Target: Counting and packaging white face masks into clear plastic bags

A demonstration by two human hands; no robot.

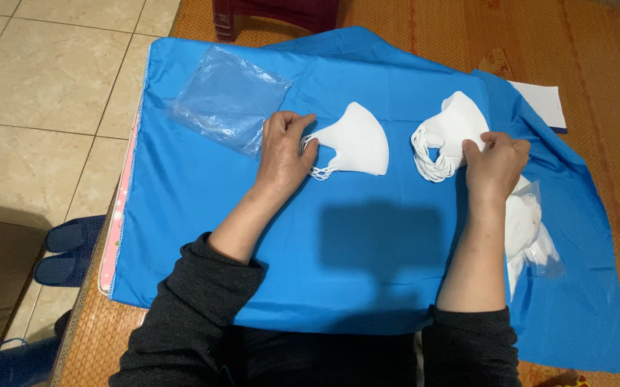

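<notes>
Two piles of white folded face masks lie on a blue cloth (pixel 367 244). My left hand (pixel 283 150) rests on the ear loops of the left pile of masks (pixel 356 143), fingers pinching at its edge. My right hand (pixel 495 161) grips the right pile of masks (pixel 450 132) at its lower right side. A stack of clear plastic bags (pixel 227 97) lies just left of my left hand. A clear bag holding more white masks (pixel 532 229) sits under my right forearm.
The blue cloth covers a woven orange mat (pixel 611 143). A white paper sheet (pixel 543 100) lies at the cloth's far right. A dark red stool (pixel 274 14) stands at the top. Blue slippers (pixel 66 247) sit on the tiled floor (pixel 44 86) at left.
</notes>
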